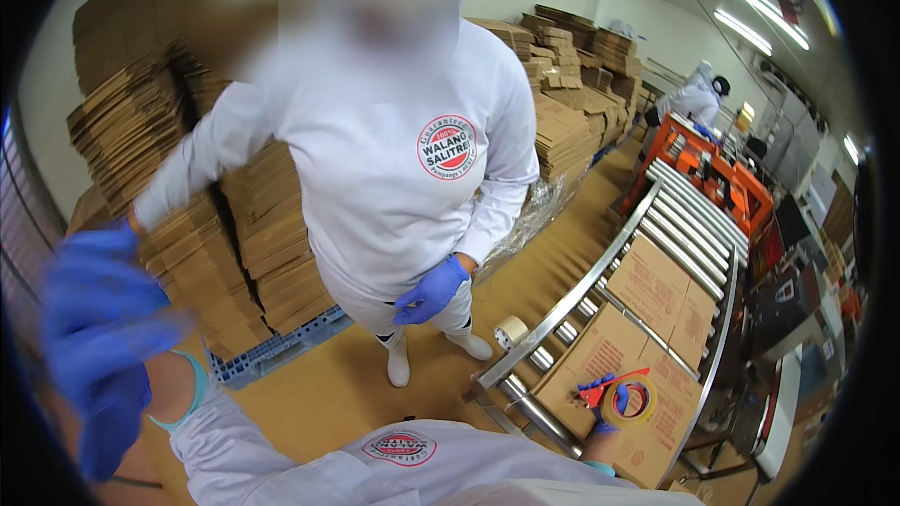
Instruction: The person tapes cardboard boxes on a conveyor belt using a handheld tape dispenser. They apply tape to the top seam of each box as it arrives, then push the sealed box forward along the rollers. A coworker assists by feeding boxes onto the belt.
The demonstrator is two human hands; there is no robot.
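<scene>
My right hand (602, 424), in a blue glove, is closed around a red tape dispenser (592, 396) carrying a roll of yellowish tape (643, 415). It is over a printed brown carton (667, 426) on the roller conveyor. My left hand (103, 384), also gloved in blue, is raised at the far left, its fingers smeared by motion. A co-worker's gloved right hand (105, 242) is close to it and partly overlaps it in the view; whether they touch I cannot tell. The co-worker's left hand (429, 290) hangs at the thigh.
Beyond the first carton, another carton (649, 283) lies on the roller conveyor (689, 211), which leads to an orange machine (698, 164). A loose tape roll (511, 332) is by the conveyor's near corner. The co-worker (394, 169) stands before flat cardboard stacks (141, 141) on a blue pallet (272, 356).
</scene>
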